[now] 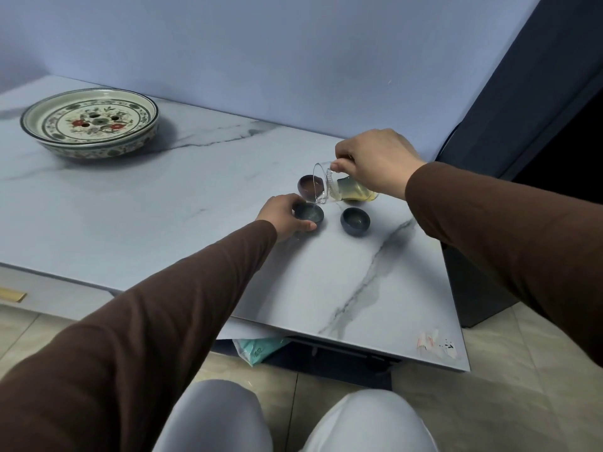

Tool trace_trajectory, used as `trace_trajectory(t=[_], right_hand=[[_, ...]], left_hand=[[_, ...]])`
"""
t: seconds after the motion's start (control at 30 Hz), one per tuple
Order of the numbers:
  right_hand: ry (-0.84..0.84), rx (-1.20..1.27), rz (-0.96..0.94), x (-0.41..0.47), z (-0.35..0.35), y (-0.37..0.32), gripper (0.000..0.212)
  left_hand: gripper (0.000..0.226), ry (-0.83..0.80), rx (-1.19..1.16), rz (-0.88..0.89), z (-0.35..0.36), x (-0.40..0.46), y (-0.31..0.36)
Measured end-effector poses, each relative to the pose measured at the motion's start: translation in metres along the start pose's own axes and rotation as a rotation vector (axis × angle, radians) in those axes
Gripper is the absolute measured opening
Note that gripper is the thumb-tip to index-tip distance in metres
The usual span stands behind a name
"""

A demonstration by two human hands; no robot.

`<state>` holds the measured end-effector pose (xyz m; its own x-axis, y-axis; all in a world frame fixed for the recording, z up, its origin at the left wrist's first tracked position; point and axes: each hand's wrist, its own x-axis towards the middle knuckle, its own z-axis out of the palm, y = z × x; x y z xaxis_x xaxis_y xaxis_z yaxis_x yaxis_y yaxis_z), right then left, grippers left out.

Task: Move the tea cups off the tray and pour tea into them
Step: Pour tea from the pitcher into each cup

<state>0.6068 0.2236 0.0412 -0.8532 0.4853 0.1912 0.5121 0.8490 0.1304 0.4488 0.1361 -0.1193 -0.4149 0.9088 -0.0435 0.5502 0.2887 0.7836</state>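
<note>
Three small dark tea cups stand on the marble table (163, 203). My left hand (280, 216) grips the left cup (309, 214) from its left side. My right hand (375, 161) holds a glass pitcher (339, 189) of yellow tea, tipped on its side with its mouth over that cup; a thin stream runs into it. A second cup (355, 221) sits to the right, with liquid glinting inside. A brownish cup (308, 185) stands behind, partly hidden by the pitcher's rim. The round floral tray (89, 122) rests at the far left with nothing on it.
A wall runs along the back of the table, and a dark curtain (522, 93) hangs at the right. The table's front right corner (456, 363) juts over a tiled floor. A teal bag (257, 349) lies under the table edge, above my knees.
</note>
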Motion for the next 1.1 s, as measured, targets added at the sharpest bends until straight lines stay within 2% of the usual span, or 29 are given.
trace_trajectory(t=[0.9,1.1], right_hand=[[0.02,0.013,-0.005,-0.001,-0.003,-0.002,0.029],[0.021,0.189,0.156,-0.015,0.007,0.015,0.027]], left_hand=[[0.056,-0.022,0.069,-0.03,-0.003,-0.001,0.006],[0.054,-0.012,0.033,-0.048,0.0,-0.002,0.007]])
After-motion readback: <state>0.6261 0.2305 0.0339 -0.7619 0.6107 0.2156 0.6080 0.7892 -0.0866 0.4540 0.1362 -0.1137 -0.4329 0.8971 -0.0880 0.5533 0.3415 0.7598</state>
